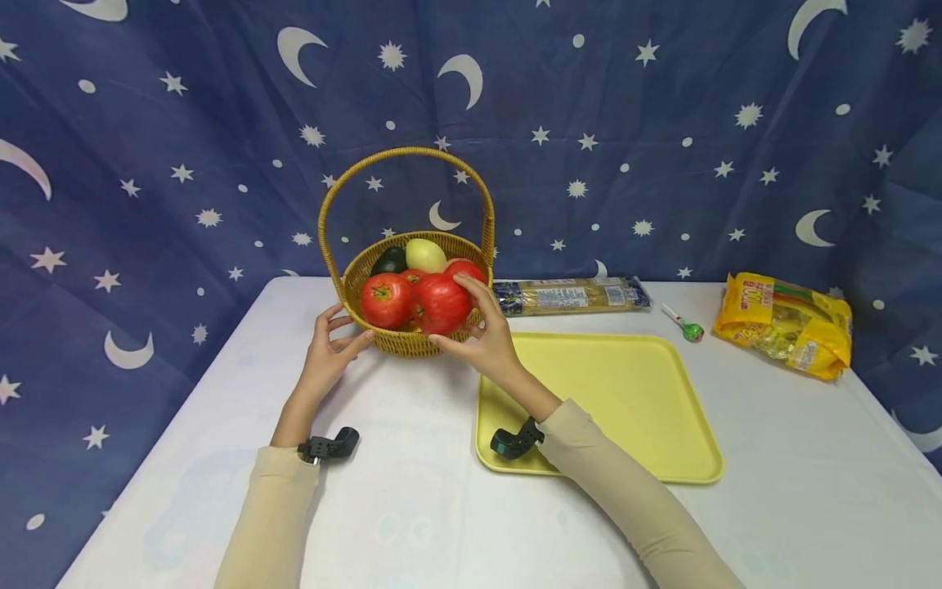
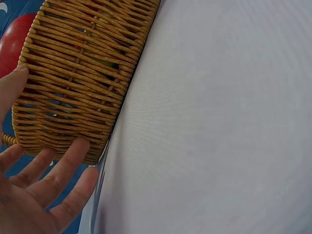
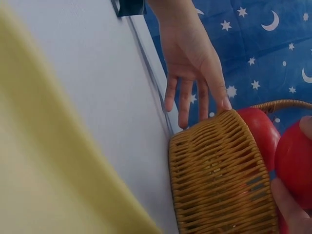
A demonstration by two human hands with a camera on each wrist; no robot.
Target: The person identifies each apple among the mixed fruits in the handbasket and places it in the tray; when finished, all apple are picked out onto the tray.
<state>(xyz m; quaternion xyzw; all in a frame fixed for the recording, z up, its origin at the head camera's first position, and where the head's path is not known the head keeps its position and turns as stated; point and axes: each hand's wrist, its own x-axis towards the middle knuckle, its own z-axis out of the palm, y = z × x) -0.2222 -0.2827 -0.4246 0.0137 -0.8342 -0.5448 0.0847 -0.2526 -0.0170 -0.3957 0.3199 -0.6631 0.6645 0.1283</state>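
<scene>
A wicker basket (image 1: 408, 345) with a tall arched handle stands at the back of the table. Red apples (image 1: 386, 300), a pale yellow-green fruit (image 1: 425, 256) and a dark green one (image 1: 389, 260) fill it. My right hand (image 1: 489, 343) holds a large red apple (image 1: 444, 304) between thumb and fingers at the basket's front right rim. In the right wrist view this apple (image 3: 295, 165) is beside the rim. My left hand (image 1: 327, 356) is at the basket's left side; in the left wrist view its extended fingers (image 2: 73, 156) lie along the woven wall, thumb near the rim.
A yellow tray (image 1: 603, 409) lies right of the basket, partly under my right forearm. Behind it is a long clear pack of noodles (image 1: 570, 295). A green-wrapped lollipop (image 1: 692, 331) and a yellow bag (image 1: 783, 325) lie farther right. A starry blue curtain (image 1: 530, 98) hangs behind.
</scene>
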